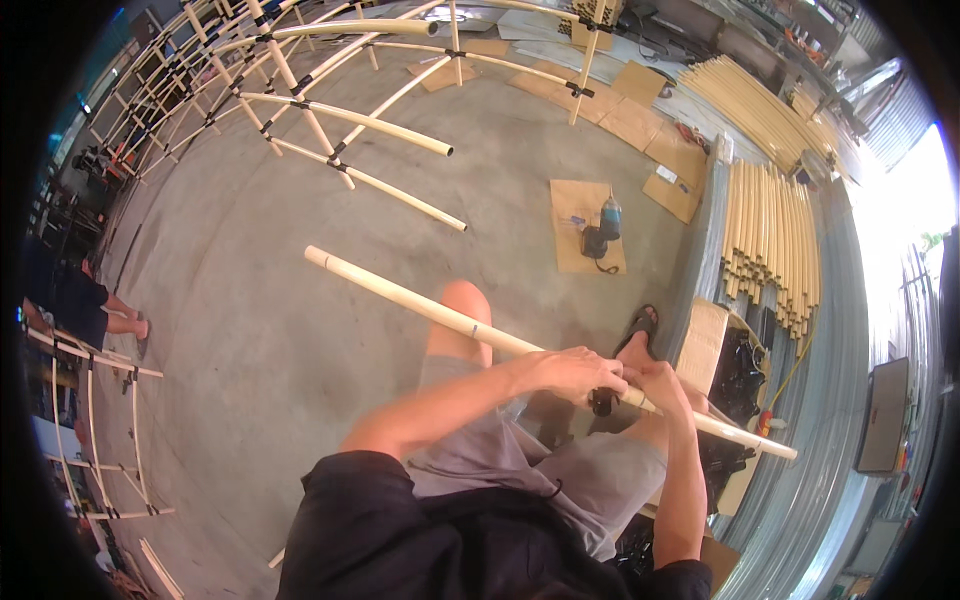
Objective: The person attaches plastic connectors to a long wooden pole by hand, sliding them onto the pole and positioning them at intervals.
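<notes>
A long cream-coloured pipe (430, 308) lies slantwise over my lap, its far end up to the left and its other end down to the right. My left hand (575, 374) is closed over the pipe from above, near a black pipe joint clamp (602, 401) that shows just under the fingers. Close against it, my right hand (658, 386) is closed too, with its fingertips meeting the left fingers at the pipe. What those right fingertips grip is hidden. Dark marks show on the pipe on either side of my hands.
Frames of cream pipes with black joints (300, 100) stand ahead and left. A cordless drill (598, 232) lies on cardboard (570, 205). Stacked cream pipes (770, 230) rest on metal tubing at right. Black joints (742, 365) fill an open box beside me. Another person's leg (125, 318) shows at left.
</notes>
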`<state>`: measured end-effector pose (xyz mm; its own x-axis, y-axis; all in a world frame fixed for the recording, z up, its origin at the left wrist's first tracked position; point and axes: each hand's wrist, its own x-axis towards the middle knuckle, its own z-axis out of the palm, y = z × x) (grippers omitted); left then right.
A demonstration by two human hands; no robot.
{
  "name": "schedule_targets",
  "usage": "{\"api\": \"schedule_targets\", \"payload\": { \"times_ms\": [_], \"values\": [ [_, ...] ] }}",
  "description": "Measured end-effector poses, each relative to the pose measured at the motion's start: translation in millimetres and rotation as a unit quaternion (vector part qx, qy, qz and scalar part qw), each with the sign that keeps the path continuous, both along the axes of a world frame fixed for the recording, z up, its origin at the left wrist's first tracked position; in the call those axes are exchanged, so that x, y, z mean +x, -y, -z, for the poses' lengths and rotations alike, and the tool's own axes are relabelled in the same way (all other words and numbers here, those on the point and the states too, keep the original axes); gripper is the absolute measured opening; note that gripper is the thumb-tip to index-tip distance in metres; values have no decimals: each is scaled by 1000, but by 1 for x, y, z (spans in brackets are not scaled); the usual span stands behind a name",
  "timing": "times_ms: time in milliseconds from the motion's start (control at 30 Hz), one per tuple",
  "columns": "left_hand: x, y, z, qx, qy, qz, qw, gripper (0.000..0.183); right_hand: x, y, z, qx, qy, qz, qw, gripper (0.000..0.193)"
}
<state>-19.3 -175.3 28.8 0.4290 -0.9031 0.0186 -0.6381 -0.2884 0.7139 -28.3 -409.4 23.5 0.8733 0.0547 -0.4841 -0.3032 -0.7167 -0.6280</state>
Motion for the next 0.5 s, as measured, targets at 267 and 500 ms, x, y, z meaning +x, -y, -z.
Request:
{"api": "schedule_targets", "payload": {
  "times_ms": [267, 500],
  "values": [
    [46, 7, 22, 39, -97, 186, 977, 52, -12, -14, -4, -5, 72, 0, 997, 31],
    [78, 41, -8, 120, -125, 305, 936, 53, -7, 17, 18, 21, 105, -23, 994, 22]
  ]
}}
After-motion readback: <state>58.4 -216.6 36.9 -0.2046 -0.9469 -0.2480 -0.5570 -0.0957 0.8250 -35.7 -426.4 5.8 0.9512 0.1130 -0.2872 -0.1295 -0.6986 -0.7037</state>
